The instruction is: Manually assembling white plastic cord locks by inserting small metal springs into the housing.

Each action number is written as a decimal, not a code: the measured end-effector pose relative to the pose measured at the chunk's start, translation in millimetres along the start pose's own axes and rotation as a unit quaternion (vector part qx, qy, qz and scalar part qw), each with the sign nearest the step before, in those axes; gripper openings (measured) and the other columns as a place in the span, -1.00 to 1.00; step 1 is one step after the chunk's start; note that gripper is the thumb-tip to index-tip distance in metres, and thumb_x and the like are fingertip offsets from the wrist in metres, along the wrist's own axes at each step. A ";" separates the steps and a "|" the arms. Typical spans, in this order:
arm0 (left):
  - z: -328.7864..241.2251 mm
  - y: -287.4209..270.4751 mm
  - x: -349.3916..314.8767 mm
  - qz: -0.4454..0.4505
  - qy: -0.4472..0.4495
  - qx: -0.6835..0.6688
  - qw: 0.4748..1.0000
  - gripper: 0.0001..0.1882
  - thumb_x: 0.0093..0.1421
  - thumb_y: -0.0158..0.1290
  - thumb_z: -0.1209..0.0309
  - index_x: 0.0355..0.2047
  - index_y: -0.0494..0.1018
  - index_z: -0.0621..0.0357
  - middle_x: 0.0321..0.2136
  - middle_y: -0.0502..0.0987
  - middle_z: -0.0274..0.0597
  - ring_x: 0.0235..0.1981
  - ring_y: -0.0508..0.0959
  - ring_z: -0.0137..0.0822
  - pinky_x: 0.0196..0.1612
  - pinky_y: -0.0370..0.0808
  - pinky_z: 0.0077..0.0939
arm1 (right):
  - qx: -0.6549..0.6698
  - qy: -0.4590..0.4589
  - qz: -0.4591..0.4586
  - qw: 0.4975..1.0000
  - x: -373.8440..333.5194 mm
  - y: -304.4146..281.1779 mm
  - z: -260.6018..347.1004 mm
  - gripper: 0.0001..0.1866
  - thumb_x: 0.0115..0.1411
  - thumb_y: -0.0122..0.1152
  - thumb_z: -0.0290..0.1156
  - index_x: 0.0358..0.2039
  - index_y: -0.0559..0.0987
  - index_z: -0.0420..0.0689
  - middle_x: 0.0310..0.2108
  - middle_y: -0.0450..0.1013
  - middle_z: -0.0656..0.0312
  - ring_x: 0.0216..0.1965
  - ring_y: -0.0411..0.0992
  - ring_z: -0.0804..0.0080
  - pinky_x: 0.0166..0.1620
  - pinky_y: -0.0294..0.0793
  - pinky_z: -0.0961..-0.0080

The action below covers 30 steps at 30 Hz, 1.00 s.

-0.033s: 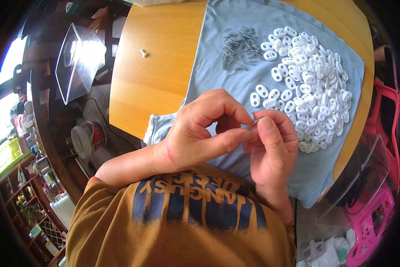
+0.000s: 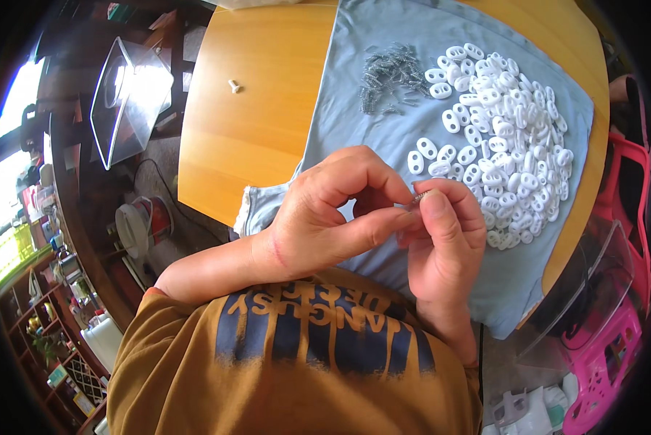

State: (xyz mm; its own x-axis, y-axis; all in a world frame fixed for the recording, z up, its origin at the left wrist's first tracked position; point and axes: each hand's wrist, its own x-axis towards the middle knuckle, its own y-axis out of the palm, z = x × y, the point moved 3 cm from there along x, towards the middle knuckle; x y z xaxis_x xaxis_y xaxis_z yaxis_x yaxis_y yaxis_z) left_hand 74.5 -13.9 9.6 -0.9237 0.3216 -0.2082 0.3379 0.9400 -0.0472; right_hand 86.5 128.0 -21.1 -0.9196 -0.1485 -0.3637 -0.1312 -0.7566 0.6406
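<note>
You hold your two hands together in front of your shirt (image 2: 188,362), over the near part of the light blue cloth (image 2: 340,123) on the wooden table (image 2: 256,145). Your right hand (image 2: 445,243) pinches a small metal spring (image 2: 420,196) between thumb and forefinger, and part of its coil shows at the fingertips. Your left hand (image 2: 311,206) meets it there, thumb and forefinger curved toward each other with a gap behind their tips; you cannot tell from this view whether those tips grip the spring too.

Beyond your hands, a pile of springs (image 2: 394,76) lies on the cloth. Just right of it spreads a big heap of white oval pieces (image 2: 514,138) with two holes each, a few lying loose at its left edge. A small white peg (image 2: 234,87) lies on the bare wood to your left.
</note>
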 end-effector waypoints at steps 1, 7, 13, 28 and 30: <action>-0.6 1.5 1.0 0.002 0.000 -0.002 1.000 -0.83 0.04 0.11 0.55 -0.35 0.38 0.28 -0.39 0.36 -0.27 -0.38 0.39 -0.53 -0.34 0.35 -0.69 | 0.000 0.001 0.000 1.000 0.1 0.0 -0.2 -0.84 0.11 0.16 -0.41 -0.33 0.51 -0.23 -0.53 0.43 0.31 -0.58 0.30 0.66 -0.51 0.25 0.72; 7.5 7.0 1.8 -0.004 -0.078 -0.197 0.977 -0.85 0.08 0.08 0.56 -0.33 0.36 0.28 -0.38 0.37 -0.30 -0.32 0.42 -0.51 -0.24 0.38 -0.66 | -0.005 -0.006 -0.023 1.000 0.8 -1.4 -0.3 -0.85 0.11 0.17 -0.42 -0.34 0.52 -0.22 -0.50 0.44 0.31 -0.57 0.28 0.68 -0.50 0.21 0.75; 8.6 9.9 4.1 0.007 -0.124 -0.248 0.961 -0.86 0.08 0.08 0.58 -0.35 0.36 0.26 -0.41 0.37 -0.34 -0.33 0.40 -0.56 -0.24 0.36 -0.68 | 0.003 -0.006 -0.011 1.000 -0.2 0.0 1.1 -0.87 0.11 0.15 -0.47 -0.32 0.52 -0.23 -0.46 0.45 0.32 -0.49 0.28 0.72 -0.43 0.22 0.80; 4.5 1.2 2.2 -0.015 -0.079 -0.158 0.984 -0.94 0.11 0.03 0.53 -0.48 0.41 0.23 -0.50 0.39 -0.40 -0.48 0.34 -0.64 -0.42 0.29 -0.74 | 0.000 -0.011 0.073 0.997 -0.5 1.0 2.8 -0.89 0.13 0.10 -0.56 -0.31 0.52 -0.26 -0.44 0.40 0.39 -0.47 0.23 0.81 -0.40 0.17 0.86; 4.5 0.0 1.8 -0.011 -0.090 -0.145 0.985 -0.91 0.12 0.02 0.50 -0.50 0.42 0.23 -0.52 0.37 -0.42 -0.49 0.31 -0.65 -0.43 0.26 -0.74 | 0.002 -0.009 0.079 0.997 0.0 1.2 2.2 -0.89 0.14 0.09 -0.56 -0.30 0.52 -0.25 -0.45 0.40 0.40 -0.47 0.22 0.81 -0.41 0.17 0.86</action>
State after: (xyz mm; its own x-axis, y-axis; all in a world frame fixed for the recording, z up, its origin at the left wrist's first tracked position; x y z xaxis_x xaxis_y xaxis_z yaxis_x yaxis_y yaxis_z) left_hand 73.6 -13.8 4.8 -0.8744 0.3000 -0.3813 0.2283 0.9479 0.2220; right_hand 85.5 128.5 -18.9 -0.9356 -0.2541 -0.2453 0.0146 -0.7217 0.6921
